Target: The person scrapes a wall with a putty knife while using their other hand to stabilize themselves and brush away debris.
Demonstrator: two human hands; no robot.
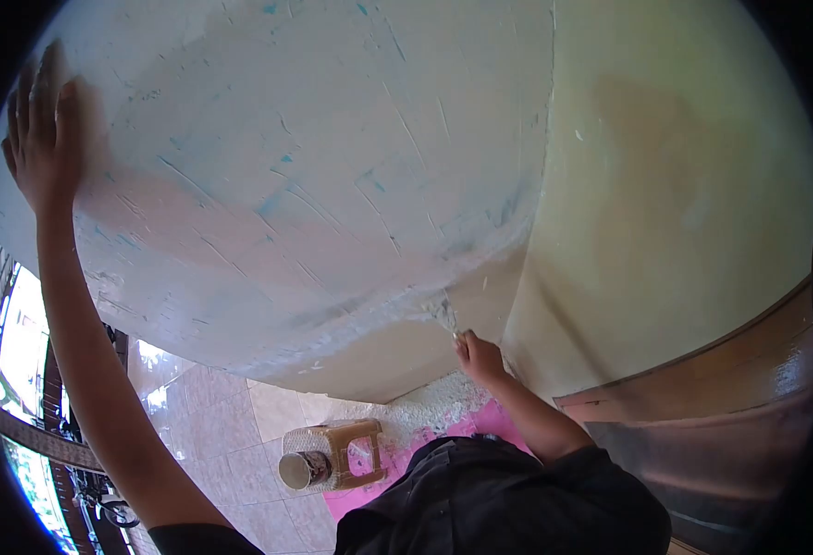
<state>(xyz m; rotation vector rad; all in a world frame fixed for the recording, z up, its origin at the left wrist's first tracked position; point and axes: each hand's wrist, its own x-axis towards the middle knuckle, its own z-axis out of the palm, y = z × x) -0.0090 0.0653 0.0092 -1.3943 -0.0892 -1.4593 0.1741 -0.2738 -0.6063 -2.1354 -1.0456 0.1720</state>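
Observation:
My left hand (46, 153) lies flat on the whitish wall (332, 129) at the upper left, fingers stretched out and holding nothing. Low on that wall, near its corner, my right hand (481, 359) is closed around the handle of a putty knife (444, 315). The blade touches the wall, at the end of a rough white band of filler or loosened coating (369, 319). Scratches and small blue patches mark the surface above. Whether the blade carries any material is too small to tell.
A beige plastic stool (362, 453) stands on the tiled floor, bearing a can (305, 470). White flakes (434, 400) litter the floor and a pink sheet (508, 424). A yellowish wall (675, 185) meets the whitish one at right, above a wooden panel (702, 402).

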